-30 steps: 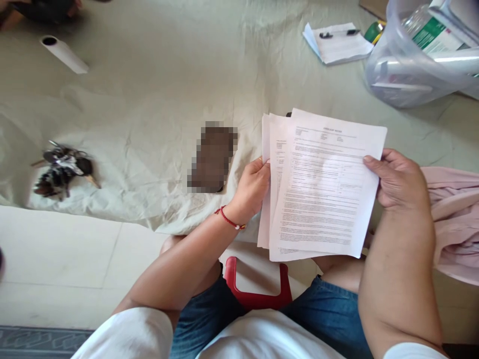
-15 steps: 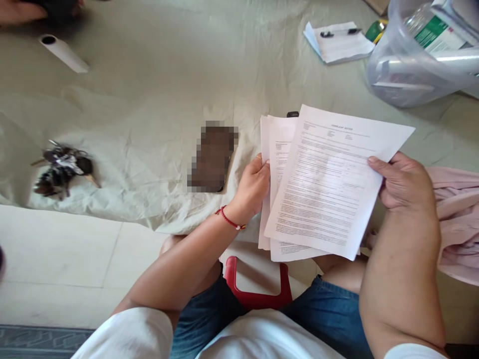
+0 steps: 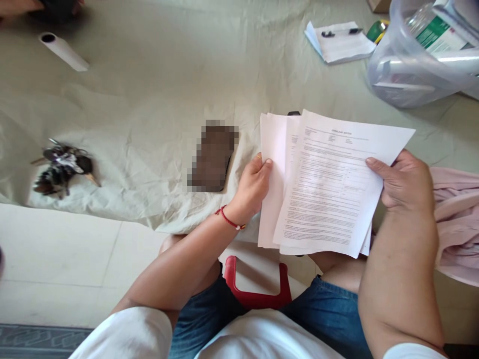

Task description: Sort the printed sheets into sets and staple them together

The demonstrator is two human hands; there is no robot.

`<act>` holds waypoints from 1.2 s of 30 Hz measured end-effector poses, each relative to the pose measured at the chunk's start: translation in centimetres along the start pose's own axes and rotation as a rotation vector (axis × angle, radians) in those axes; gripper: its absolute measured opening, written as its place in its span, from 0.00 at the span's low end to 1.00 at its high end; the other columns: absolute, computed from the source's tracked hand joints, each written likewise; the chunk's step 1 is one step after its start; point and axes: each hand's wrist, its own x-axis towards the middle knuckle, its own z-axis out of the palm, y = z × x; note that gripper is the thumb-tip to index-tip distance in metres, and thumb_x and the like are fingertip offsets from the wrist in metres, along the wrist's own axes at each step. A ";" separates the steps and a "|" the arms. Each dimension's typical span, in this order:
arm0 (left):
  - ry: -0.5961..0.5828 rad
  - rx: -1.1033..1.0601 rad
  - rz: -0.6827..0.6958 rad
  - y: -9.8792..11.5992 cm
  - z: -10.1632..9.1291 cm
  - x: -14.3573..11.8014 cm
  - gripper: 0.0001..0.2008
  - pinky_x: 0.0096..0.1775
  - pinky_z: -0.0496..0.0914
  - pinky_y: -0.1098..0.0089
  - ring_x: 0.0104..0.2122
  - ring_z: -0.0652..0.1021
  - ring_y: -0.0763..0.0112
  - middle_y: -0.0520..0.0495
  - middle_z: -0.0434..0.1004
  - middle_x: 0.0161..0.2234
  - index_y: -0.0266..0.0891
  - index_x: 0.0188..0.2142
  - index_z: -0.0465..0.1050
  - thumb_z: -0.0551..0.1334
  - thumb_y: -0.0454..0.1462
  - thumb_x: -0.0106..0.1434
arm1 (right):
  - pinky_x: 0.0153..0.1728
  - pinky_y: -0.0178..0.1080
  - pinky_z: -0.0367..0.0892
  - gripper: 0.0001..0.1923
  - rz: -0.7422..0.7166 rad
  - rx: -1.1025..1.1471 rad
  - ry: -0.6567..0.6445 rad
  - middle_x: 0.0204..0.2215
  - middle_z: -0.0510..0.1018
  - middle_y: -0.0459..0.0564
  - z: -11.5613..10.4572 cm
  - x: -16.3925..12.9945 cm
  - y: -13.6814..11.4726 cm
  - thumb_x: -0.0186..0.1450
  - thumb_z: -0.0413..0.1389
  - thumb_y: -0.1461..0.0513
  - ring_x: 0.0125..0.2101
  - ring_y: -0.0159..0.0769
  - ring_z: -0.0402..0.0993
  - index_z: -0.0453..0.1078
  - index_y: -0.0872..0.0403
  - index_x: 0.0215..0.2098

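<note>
While the person is sitting over a red stool (image 3: 258,291), both hands are holding a small stack of printed papers (image 3: 329,189) just in front of the knees. The left hand (image 3: 251,188) is pinching the left edge of the back sheets, thumb on top and fingers closed behind. The right hand (image 3: 406,180) is gripping the right edge of the front sheet, thumb lying flat on the print. Half a second ago this front sheet was tilted and pulled out to the right; now it is coming back more over the stack, and a blank back sheet is showing wider on the left side. To me it looks like the sheets are being sorted or squared together, not laid down. Left of the papers, a blurred dark object (image 3: 212,157) is lying on the pale cloth (image 3: 157,89), and a bunch of keys (image 3: 62,167) is lying much further left. Beyond the papers, a clipboard (image 3: 340,42) and a clear plastic tub (image 3: 415,60) are resting on the same cloth
</note>
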 end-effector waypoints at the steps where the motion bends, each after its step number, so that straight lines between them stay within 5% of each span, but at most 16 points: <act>1: 0.021 0.004 0.000 0.0 0.0 0.0 0.10 0.62 0.77 0.55 0.59 0.83 0.53 0.43 0.87 0.55 0.45 0.48 0.79 0.69 0.46 0.76 | 0.53 0.55 0.86 0.32 -0.011 0.007 0.016 0.41 0.93 0.48 -0.3 0.2 0.0 0.34 0.86 0.59 0.39 0.48 0.89 0.89 0.49 0.39; 9: 0.027 -0.031 -0.040 1.1 0.9 -0.6 0.08 0.61 0.79 0.53 0.57 0.86 0.50 0.43 0.90 0.51 0.45 0.46 0.81 0.68 0.45 0.75 | 0.57 0.56 0.85 0.31 -0.025 0.036 -0.007 0.45 0.93 0.52 0.5 -0.3 0.1 0.38 0.85 0.58 0.42 0.51 0.91 0.88 0.51 0.41; 18: 0.042 -0.045 -0.017 1.2 1.0 -0.7 0.12 0.62 0.79 0.55 0.60 0.85 0.52 0.42 0.90 0.57 0.44 0.47 0.82 0.65 0.47 0.78 | 0.45 0.47 0.86 0.28 -0.081 0.043 0.030 0.41 0.93 0.49 1.9 -0.3 1.1 0.40 0.82 0.58 0.36 0.42 0.88 0.88 0.52 0.40; 25: -0.019 -0.027 0.013 0.9 0.7 -0.5 0.15 0.60 0.80 0.54 0.59 0.86 0.50 0.42 0.90 0.55 0.44 0.48 0.83 0.68 0.52 0.77 | 0.51 0.51 0.86 0.30 -0.081 0.062 0.005 0.43 0.93 0.50 2.6 -0.6 1.6 0.40 0.84 0.57 0.38 0.44 0.89 0.87 0.52 0.41; 30: -0.012 -0.048 0.033 0.0 0.4 0.0 0.14 0.59 0.81 0.54 0.58 0.87 0.51 0.42 0.91 0.54 0.45 0.49 0.83 0.68 0.51 0.77 | 0.57 0.54 0.83 0.29 -0.199 0.058 0.039 0.42 0.93 0.51 1.5 0.1 1.2 0.41 0.85 0.54 0.42 0.46 0.89 0.89 0.52 0.40; 36: -0.040 -0.050 0.038 0.0 0.3 0.2 0.15 0.62 0.80 0.52 0.61 0.86 0.49 0.42 0.91 0.55 0.45 0.51 0.83 0.70 0.52 0.75 | 0.48 0.51 0.84 0.27 -0.300 -0.080 0.020 0.44 0.93 0.51 0.2 -0.2 -0.4 0.47 0.85 0.49 0.39 0.45 0.88 0.90 0.50 0.42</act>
